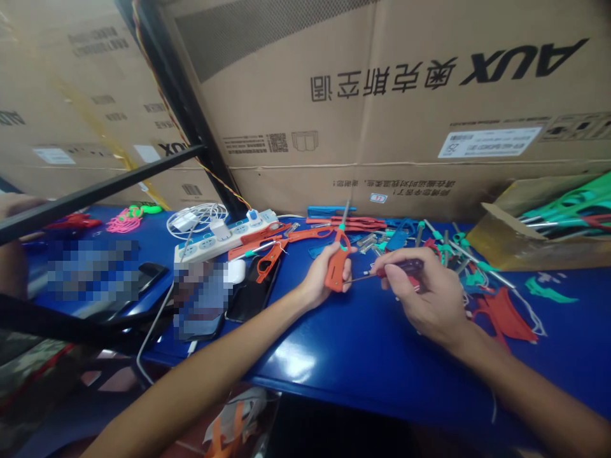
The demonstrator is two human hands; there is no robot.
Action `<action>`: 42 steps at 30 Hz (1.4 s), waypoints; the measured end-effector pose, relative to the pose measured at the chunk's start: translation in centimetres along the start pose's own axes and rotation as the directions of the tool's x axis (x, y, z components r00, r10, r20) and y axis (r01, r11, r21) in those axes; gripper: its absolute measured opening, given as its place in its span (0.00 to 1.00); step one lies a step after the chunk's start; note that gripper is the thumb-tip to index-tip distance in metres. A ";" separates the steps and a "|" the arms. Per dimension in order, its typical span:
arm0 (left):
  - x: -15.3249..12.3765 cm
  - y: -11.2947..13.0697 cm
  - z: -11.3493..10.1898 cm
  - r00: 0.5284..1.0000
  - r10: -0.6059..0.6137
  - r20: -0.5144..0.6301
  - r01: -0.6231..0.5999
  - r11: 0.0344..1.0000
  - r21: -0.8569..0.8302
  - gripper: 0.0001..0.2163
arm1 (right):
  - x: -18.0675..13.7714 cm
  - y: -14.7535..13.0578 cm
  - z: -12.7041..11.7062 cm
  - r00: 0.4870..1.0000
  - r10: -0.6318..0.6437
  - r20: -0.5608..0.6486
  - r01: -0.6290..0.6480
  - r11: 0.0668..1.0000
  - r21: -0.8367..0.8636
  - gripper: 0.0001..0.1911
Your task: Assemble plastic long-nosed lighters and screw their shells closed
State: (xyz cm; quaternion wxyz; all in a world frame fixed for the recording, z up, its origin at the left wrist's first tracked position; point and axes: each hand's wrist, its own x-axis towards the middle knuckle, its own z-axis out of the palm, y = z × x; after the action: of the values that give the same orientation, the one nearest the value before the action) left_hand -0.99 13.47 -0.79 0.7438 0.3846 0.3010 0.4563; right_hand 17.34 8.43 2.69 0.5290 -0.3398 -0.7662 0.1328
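Note:
My left hand (pixel 321 275) is wrapped round an orange long-nosed lighter (pixel 338 264), whose metal tube points up and away from me. In my right hand (pixel 424 289) is a screwdriver (pixel 405 266) with a dark handle, its thin shaft reaching left. The shaft's tip meets or nearly meets the lower end of the lighter's body; the exact contact is too small to tell. Beyond my right hand lie several metal tubes with green collars (pixel 446 248). Red plastic casing pieces (pixel 508 315) rest beside my right wrist.
A white power strip (pixel 224 235) with plugs stands behind several orange lighter parts (pixel 267 245). Phones (pixel 251 289) lie left of my left forearm. An open carton (pixel 506 245) holding green lighter casings (pixel 573 203) is at right. Large cardboard boxes (pixel 405 140) wall off the back; a black frame (pixel 181 95) crosses the left.

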 end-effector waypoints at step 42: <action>-0.2 0.4 -0.4 0.993 0.103 -0.051 -0.102 0.994 0.033 0.15 | 1.3 0.8 -2.4 0.862 -0.008 0.507 0.235 0.892 -0.385 0.16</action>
State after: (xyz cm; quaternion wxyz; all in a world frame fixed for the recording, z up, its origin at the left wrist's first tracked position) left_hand -1.56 13.47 -0.65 0.7053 0.3985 0.3073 0.4993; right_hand 19.49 9.51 4.15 0.2347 -0.3534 -0.9055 0.0061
